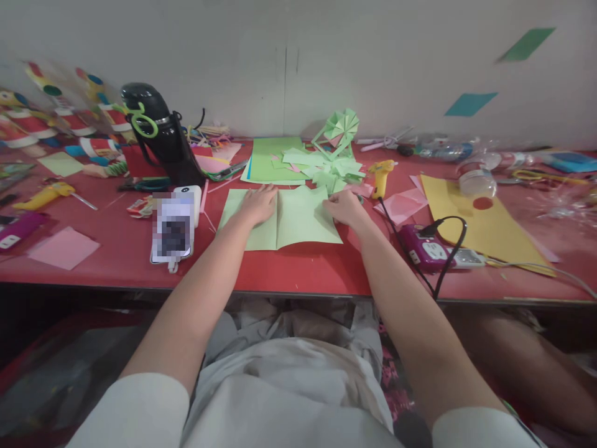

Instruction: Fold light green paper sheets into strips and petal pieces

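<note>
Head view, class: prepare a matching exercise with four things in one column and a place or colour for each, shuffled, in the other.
Things
1. left hand
2. creased sheet
3. flask
4. right hand

Places and colours
A. black with bright green trim
B. at the right edge of the creased sheet
C. on the left half of the creased sheet
D. pale green

Pairs: 1-C, 2-D, 3-A, 4-B

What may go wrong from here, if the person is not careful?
The pale green sheet has a wavy lower edge, so it may wrinkle. The black cable lies close to the right forearm and might be snagged. The phone is near the left forearm and could be knocked.
</note>
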Demonstrator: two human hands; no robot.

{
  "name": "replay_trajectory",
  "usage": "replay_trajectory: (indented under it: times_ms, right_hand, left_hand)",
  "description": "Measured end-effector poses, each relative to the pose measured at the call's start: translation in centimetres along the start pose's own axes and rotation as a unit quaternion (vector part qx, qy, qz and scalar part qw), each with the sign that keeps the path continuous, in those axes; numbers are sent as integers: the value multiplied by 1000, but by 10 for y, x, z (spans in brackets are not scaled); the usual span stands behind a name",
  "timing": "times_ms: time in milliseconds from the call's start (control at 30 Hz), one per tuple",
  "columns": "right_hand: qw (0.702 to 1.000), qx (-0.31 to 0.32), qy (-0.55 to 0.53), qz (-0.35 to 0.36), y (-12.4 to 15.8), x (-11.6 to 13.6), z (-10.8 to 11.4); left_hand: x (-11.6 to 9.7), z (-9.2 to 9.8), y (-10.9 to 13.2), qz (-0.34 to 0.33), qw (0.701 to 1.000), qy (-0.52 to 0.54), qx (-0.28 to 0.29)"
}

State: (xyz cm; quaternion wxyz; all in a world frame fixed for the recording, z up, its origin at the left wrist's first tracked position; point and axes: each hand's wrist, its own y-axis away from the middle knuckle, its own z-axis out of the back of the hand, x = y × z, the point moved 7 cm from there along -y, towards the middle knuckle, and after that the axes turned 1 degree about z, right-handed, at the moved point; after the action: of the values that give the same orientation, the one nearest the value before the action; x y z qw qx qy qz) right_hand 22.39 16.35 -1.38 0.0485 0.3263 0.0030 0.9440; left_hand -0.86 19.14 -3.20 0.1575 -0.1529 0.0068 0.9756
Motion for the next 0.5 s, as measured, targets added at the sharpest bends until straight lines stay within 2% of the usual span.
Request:
replay_trajectory:
  times_ms: [500]
  right_hand:
    - [1000,15,-10,12,2,4,-2]
  left_hand:
    - [2,-1,-1,4,1000,13,8]
